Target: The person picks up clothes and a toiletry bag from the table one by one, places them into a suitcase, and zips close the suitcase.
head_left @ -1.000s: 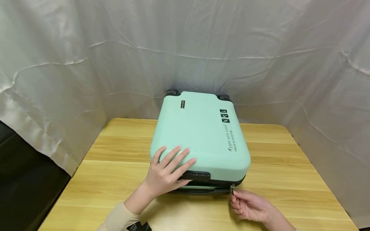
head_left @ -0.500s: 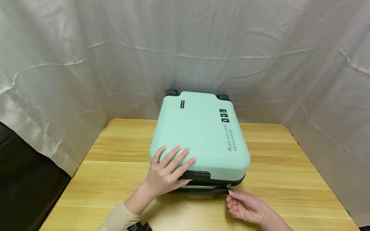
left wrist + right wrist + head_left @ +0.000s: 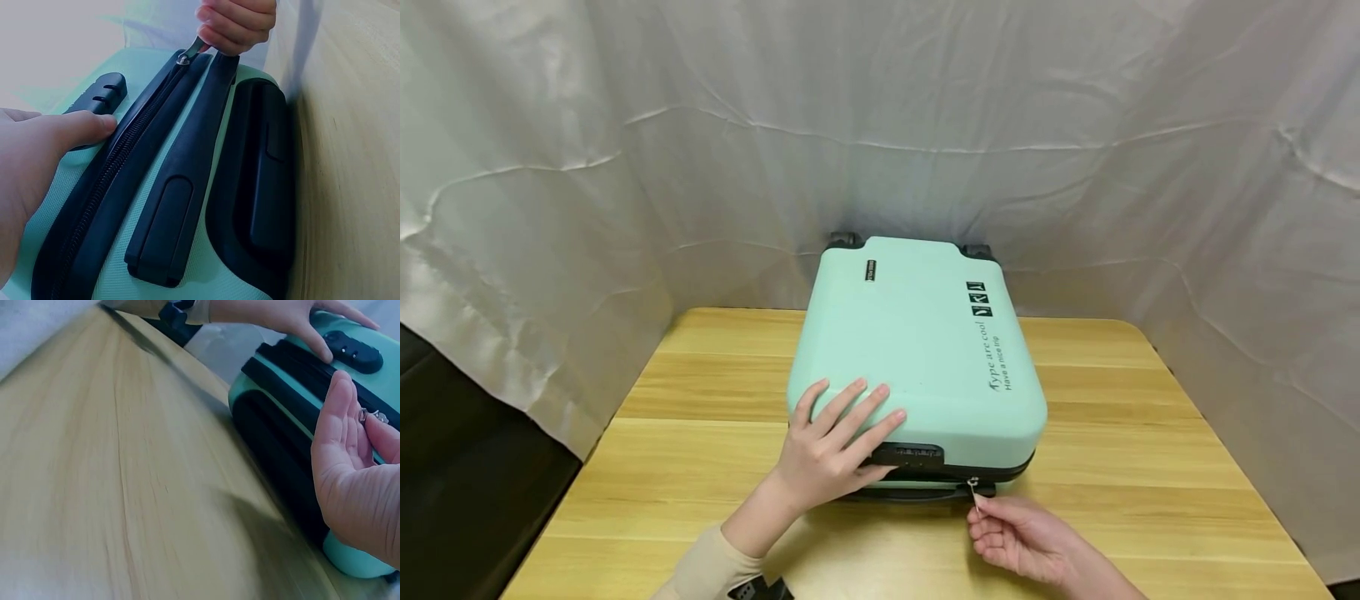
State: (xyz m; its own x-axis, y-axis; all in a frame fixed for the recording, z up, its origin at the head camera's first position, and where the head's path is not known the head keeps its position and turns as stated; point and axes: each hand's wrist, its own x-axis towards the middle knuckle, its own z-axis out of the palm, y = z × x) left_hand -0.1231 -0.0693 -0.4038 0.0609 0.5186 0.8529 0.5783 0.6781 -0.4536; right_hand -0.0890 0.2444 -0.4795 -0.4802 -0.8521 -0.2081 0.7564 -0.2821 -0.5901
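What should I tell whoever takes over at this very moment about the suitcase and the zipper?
Left hand lies flat on the mint suitcase, near its combination lock. Right hand pinches the zipper pull at the suitcase's front edge, right of the carry handle. The suitcase lies flat on the wooden table. Done: the pull has travelled left from the front right corner. Left: the remaining zipper run toward the lock.
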